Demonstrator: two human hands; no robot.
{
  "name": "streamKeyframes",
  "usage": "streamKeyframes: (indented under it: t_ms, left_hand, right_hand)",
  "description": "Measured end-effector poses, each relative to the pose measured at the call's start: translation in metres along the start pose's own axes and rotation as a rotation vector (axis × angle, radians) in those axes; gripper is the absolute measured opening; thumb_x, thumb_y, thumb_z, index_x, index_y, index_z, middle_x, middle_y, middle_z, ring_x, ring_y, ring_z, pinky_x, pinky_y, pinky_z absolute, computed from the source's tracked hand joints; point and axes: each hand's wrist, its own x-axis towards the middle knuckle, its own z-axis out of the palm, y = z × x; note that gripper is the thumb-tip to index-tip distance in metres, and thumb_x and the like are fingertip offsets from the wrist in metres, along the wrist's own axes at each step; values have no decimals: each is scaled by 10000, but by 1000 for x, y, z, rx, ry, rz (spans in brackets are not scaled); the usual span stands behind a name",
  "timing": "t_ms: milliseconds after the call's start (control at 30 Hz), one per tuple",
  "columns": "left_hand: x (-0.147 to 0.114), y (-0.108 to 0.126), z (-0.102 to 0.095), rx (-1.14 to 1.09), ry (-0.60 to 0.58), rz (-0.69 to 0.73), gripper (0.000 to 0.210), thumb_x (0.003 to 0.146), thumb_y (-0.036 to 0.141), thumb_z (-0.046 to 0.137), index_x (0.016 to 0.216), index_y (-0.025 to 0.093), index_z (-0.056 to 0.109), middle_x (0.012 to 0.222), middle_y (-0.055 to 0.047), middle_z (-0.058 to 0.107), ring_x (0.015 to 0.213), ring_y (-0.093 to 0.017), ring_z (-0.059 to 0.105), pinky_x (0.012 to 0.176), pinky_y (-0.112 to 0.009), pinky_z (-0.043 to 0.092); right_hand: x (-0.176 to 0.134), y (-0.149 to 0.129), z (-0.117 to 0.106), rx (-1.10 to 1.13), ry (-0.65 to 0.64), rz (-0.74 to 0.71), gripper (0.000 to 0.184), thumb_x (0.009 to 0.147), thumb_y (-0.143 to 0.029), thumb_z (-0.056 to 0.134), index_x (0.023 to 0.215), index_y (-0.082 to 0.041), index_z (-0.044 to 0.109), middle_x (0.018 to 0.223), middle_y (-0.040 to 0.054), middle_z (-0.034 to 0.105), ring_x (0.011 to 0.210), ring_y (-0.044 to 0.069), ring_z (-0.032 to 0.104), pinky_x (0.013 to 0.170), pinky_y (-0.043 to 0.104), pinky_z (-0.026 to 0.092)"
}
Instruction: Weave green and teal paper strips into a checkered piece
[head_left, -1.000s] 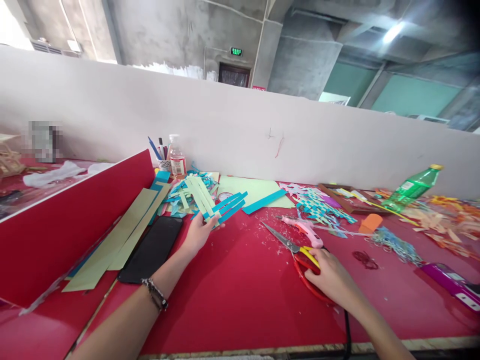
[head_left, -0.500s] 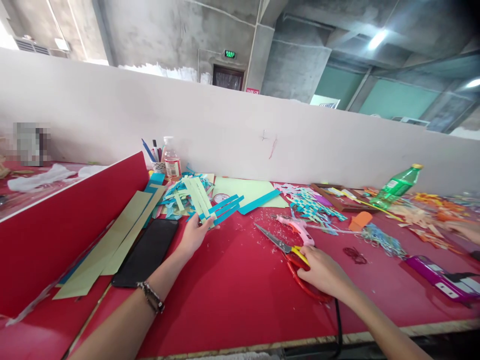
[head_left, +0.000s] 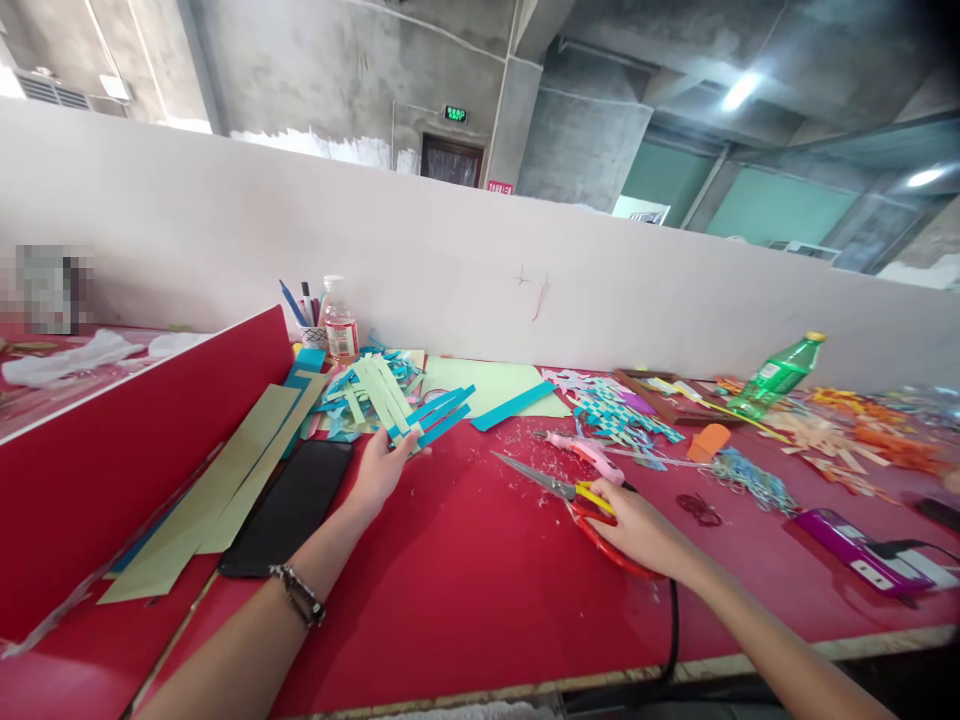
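Note:
My left hand (head_left: 381, 468) pinches a weave of paper strips (head_left: 386, 395), pale green ones crossing blue ones, held above the red table. Its loose blue ends point right. In my right hand (head_left: 634, 525) is a pair of scissors (head_left: 546, 478) with red and yellow handles, the blades pointing left and looking closed. Just behind the scissors lies a pink glue gun (head_left: 585, 452). A single blue strip (head_left: 513, 406) rests on a pale green sheet (head_left: 491, 378) between and beyond my hands. Loose blue and green strips (head_left: 349, 400) are heaped behind my left hand.
Long green paper strips (head_left: 202, 490) and a black phone (head_left: 289, 508) lie at left beside a red divider (head_left: 142, 460). Woven checkered pieces (head_left: 619, 412), a green bottle (head_left: 780, 375) and a purple power strip (head_left: 862, 550) are at right. A clear bottle (head_left: 341, 335) stands at the back.
The scissors and my right hand have shifted slightly left. My left hand still holds the woven strips in nearly the same place. A co-worker's hand at the far right has drawn back.

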Motion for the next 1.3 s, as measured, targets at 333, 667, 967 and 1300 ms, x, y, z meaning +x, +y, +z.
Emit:
streamKeyframes:
  t_ms: [333, 667, 967, 1300]
  left_hand:
    - [0, 0, -1, -81, 19, -53, 459, 597, 407, 667, 943, 129, 552, 935, -46, 635, 662, -132, 624, 701, -280, 511]
    - [-3, 2, 0, -184, 1, -33, 387, 622, 350, 674, 930, 168, 527, 882, -13, 626, 632, -104, 608, 634, -256, 515]
    - [-4, 6, -3, -340, -19, -152, 308, 619, 271, 694, 867, 163, 546, 799, -2, 628, 647, -116, 623, 610, -244, 520]
    - [-8, 5, 2, -335, 49, -117, 306, 600, 330, 708, 813, 136, 605, 801, -40, 676, 730, -154, 625, 675, -262, 482]
  right_hand:
    - [7, 6, -10, 990, -14, 37, 342, 745, -535, 436, 812, -202, 474, 736, 51, 579, 662, 178, 568, 607, 308, 452]
    - [39, -49, -38, 1087, 255, -66, 345, 704, -545, 494, 658, -209, 431, 598, -25, 421, 449, 72, 346, 411, 226, 335]
    - [58, -78, 3, 354, 185, -284, 242, 772, -437, 436, 766, -198, 405, 743, 13, 495, 670, 142, 495, 610, 269, 415]
    - [44, -83, 28, -99, 264, -250, 297, 728, -475, 476, 796, -187, 507, 792, 53, 565, 699, 184, 539, 538, 249, 324]
